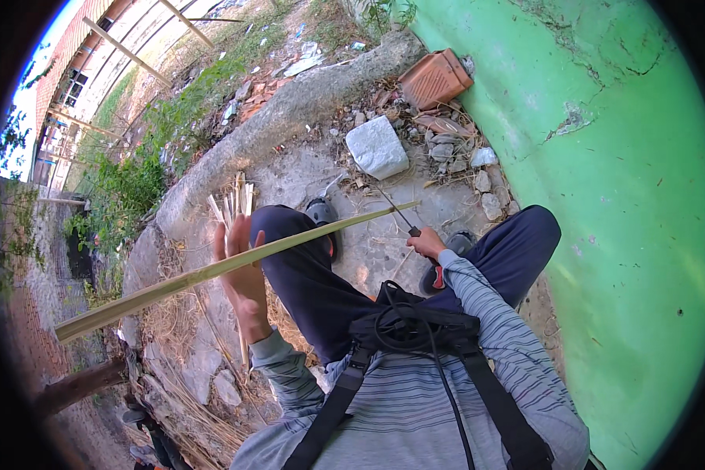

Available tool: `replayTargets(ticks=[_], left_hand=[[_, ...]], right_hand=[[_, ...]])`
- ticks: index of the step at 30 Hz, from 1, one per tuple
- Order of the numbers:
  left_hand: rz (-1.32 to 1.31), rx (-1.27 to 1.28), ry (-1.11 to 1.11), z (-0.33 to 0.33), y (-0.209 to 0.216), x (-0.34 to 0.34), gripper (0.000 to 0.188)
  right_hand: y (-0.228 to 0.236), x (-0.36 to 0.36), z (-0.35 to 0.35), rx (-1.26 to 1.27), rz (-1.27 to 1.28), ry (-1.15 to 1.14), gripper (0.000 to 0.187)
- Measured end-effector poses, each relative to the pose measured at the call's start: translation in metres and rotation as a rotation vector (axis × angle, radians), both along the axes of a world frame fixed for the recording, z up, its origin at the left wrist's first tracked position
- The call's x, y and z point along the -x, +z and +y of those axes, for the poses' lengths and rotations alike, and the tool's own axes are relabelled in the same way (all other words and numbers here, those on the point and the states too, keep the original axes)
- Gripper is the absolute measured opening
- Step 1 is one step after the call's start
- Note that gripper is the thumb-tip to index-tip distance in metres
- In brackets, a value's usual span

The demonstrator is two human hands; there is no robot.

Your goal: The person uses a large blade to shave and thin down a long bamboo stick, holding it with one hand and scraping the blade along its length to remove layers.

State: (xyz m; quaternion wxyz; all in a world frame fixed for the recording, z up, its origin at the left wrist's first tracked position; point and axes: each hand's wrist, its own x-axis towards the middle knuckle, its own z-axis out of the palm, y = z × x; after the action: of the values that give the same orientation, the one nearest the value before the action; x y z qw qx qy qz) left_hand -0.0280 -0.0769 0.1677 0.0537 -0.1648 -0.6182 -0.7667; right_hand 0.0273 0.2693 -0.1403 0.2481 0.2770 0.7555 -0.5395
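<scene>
A long, pale green-tan bamboo strip [164, 287] slants across my left knee, from the lower left toward the middle. Behind it, my left hand [243, 274] is raised with its fingers stretched out and apart. The strip crosses the palm, and no fingers wrap over it. My right hand [427, 244] is closed round the dark handle of a knife [403, 215]. Its thin blade points up and left and crosses the strip near the far, narrow end; whether it cuts into the strip I cannot tell.
Beyond my left hand stands a bundle of split sticks [235, 200]. A white block [377, 148] and an orange hollow brick [435, 79] lie among rubble ahead. A green wall [603, 235] rises on my right; a low stone kerb [290, 110] curves along the left. Dry straw [196, 407] covers the ground at lower left.
</scene>
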Motion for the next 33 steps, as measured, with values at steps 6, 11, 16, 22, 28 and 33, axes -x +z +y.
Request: replayTargets(ticks=[6, 11, 16, 22, 28, 33], left_hand=[[-0.005, -0.005, -0.037, 0.093, -0.039, 0.003, 0.055], [-0.113, -0.312, -0.157, 0.110, -0.078, 0.023, 0.062], [-0.070, -0.232, -0.214, 0.118, -0.070, 0.017, 0.068], [-0.033, -0.208, -0.257, 0.123, -0.068, 0.009, 0.069], [-0.081, -0.287, -0.195, 0.102, -0.082, 0.019, 0.069], [-0.081, -0.286, -0.187, 0.098, -0.081, 0.018, 0.067]], right_hand=[[-0.011, -0.002, 0.003, -0.037, 0.022, 0.031, 0.029], [0.002, -0.008, 0.001, -0.204, 0.112, 0.159, 0.036], [0.014, -0.002, -0.007, -0.101, 0.174, 0.167, 0.035], [-0.022, -0.001, 0.011, -0.118, -0.054, 0.024, 0.033], [-0.013, -0.001, -0.012, -0.076, 0.036, 0.057, 0.031], [-0.017, -0.003, -0.007, -0.218, 0.239, 0.226, 0.032]])
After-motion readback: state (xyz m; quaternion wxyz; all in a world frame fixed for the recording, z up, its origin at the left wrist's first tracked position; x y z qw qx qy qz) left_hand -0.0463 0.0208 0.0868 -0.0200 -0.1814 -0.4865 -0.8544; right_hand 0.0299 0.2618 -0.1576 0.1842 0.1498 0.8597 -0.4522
